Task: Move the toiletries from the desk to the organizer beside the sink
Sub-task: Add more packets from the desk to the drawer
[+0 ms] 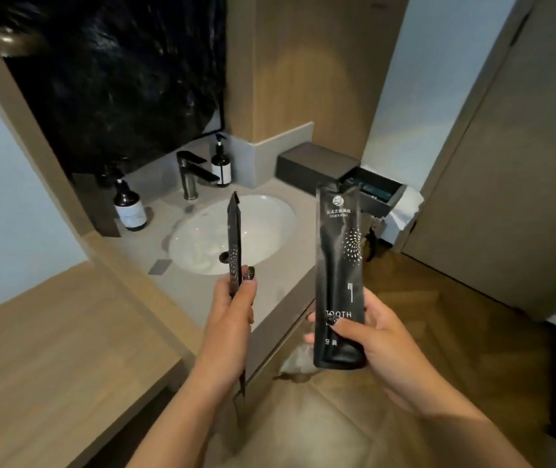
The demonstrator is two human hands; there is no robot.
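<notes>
My left hand (232, 309) grips a thin black sachet (234, 238), held upright and edge-on over the front of the counter. My right hand (378, 336) holds a wider black toothbrush packet (337, 265) marked "TOOTH", upright, with its face towards me. Behind that packet, at the counter's right end, sits the dark organizer box (317, 163) with its drawer (376, 195) pulled open towards the right. Something bluish lies inside the drawer. Both hands are in front of the counter edge, well short of the organizer.
A white basin (263, 217) sits in the grey counter (280, 292), with a dark tap (190, 173) behind it. Two dark pump bottles (129, 207) (221, 165) stand left and right of the tap. A wooden desk (67, 349) lies at lower left. White cloth (405, 207) hangs right of the drawer.
</notes>
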